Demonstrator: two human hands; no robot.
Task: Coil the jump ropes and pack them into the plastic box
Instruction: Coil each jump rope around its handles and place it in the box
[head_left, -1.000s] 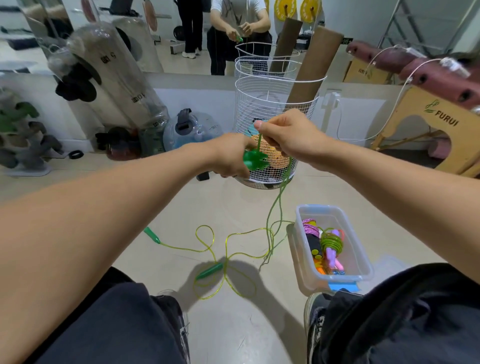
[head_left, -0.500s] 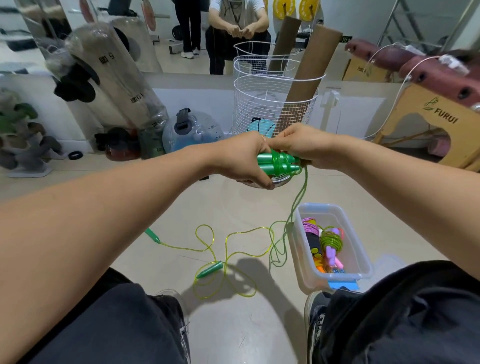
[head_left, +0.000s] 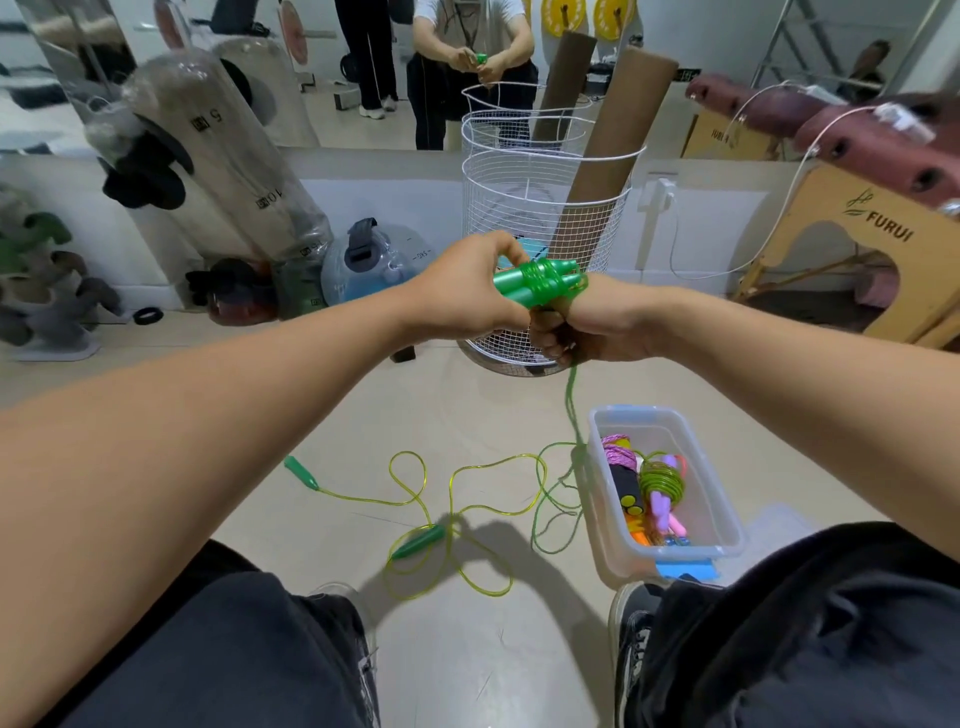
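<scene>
- Right now your left hand (head_left: 467, 296) grips the two green handles (head_left: 524, 288) side by side, fingers curled round their near ends, held up in front of you above the floor (head_left: 467, 415).
- Just past that grip, a few turns of green cord (head_left: 545, 278) are wrapped round the handles; the loose length drops from under your right hand (head_left: 582, 332) to the floor.
- Your right hand sits directly beside and below the left, fingers curled; it seems to pinch the cord where it leaves the bundle, though the fingertips are hidden.
- Judging by how it lies, the cord is thin, light and springy: it will likely want to unwind if tension drops. Keep it taut between the right hand and the handles.
- The handles look like smooth hard plastic, so they may slide against each other; squeeze them together at the end nearest your palm and leave the far end free for winding.
- Below the grip, a second rope (head_left: 441, 493) lies in loose loops on the floor, its handles apart. Take it by the handles, not mid-cord, or it may tangle.
- Down and right of your grip is the plastic box (head_left: 717, 499), holding already coiled ropes (head_left: 660, 483). The finished bundle should be light enough to place one-handed.
</scene>
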